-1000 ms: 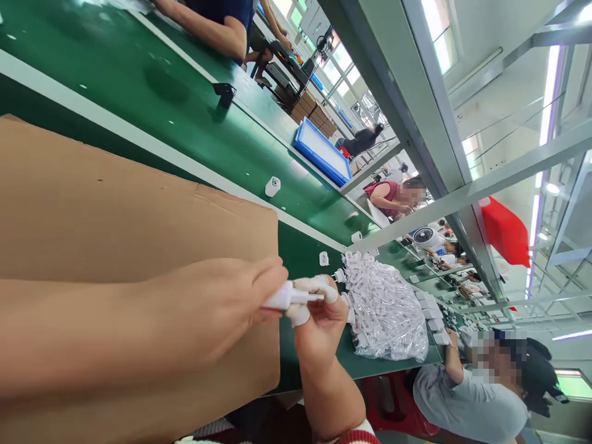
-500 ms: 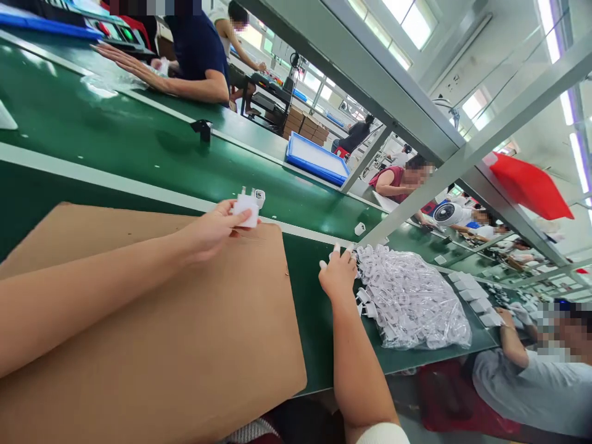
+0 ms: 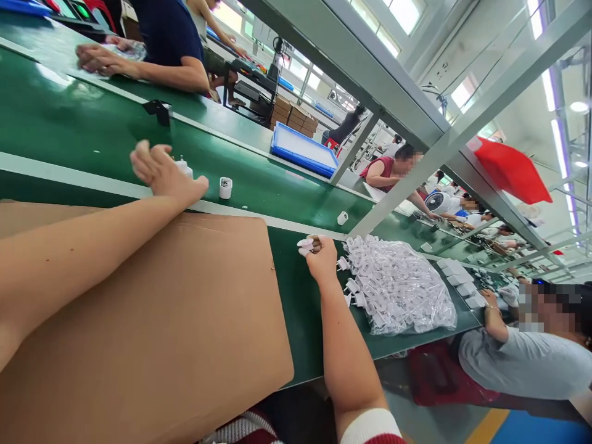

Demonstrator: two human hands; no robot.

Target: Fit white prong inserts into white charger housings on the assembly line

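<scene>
My left hand (image 3: 166, 171) is over the green belt with its thumb and fingers apart. Just behind it, partly hidden, a white plug charger (image 3: 184, 168) appears to stand on the belt, prongs up. To its right stands another white charger (image 3: 225, 187). White covers sit on the fingertips of my right hand (image 3: 322, 258), which is closed with its fingers curled in over the table's green surface. Whatever they may hold cannot be made out. Right beside that hand lies a clear plastic bag full of white chargers (image 3: 402, 287), several of them loose at its left edge.
A large cardboard sheet (image 3: 185, 320) lies under my left forearm. A further white piece (image 3: 342, 217) is on the belt near a slanting metal post (image 3: 393, 185). Across the belt are a blue-rimmed tray (image 3: 304, 150) and a co-worker's arms; another person sits at right.
My left hand has moved left and outward over the belt and let go of the charger. My right hand has drawn slightly away from the bag, its fingers now curled. The view has shifted.
</scene>
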